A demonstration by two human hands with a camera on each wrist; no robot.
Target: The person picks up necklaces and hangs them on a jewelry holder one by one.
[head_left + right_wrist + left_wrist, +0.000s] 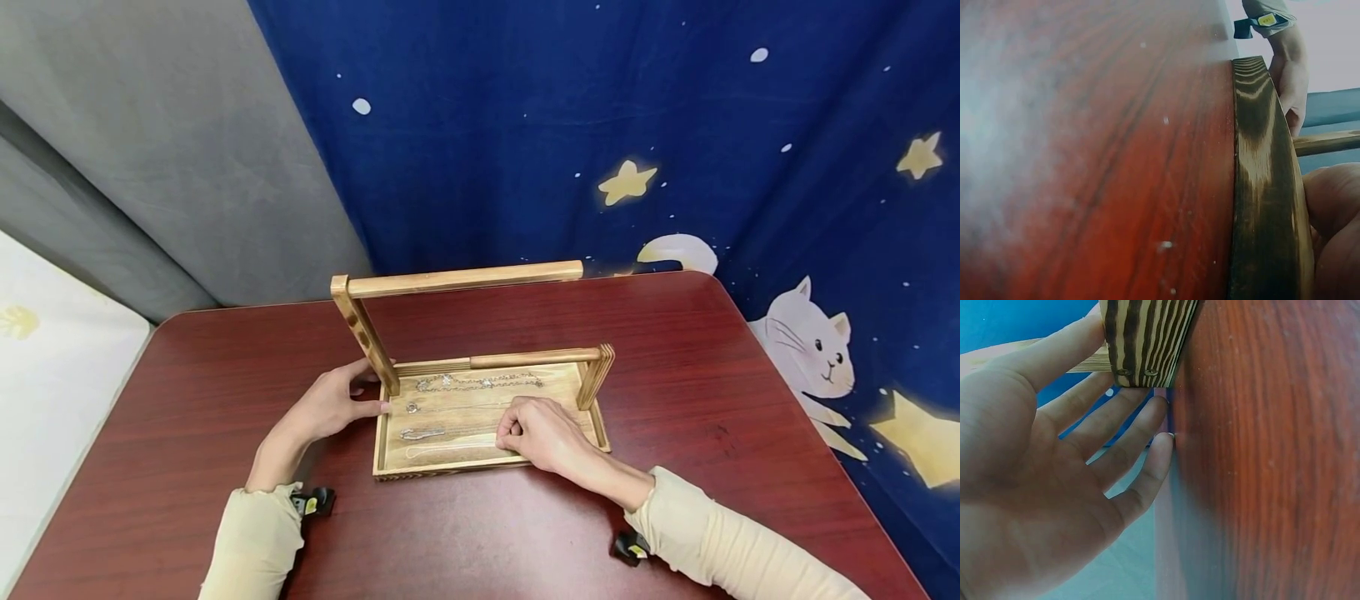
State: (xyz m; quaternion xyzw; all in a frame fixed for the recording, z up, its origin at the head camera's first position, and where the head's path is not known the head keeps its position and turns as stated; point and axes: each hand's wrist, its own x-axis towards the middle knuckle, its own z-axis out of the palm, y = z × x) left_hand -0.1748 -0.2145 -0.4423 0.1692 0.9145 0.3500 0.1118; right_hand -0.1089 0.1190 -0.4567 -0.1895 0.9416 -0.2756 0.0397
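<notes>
A wooden display tray (381,454) stands on the table with necklaces laid in rows across it. Its left end is held by my left hand (335,402), the thumb on the rim and the fingers around the corner by the tall post (367,337). Over the front rows, my right hand (543,433) pinches the right end of a thin pale necklace (450,447), its fingertips close together. Behind that lie a silver necklace (422,434), a fine chain with a round pendant (412,407), and a chunkier silver chain (480,383) at the back. The right wrist view hides the fingertips behind the tray's wall (1266,187).
Above the tray runs a long wooden bar (465,279) from the tall left post. A lower bar (536,358) meets the short right post (597,375). Dark red tabletop (465,533) surrounds the tray. Blue and grey curtains (487,125) hang behind the table.
</notes>
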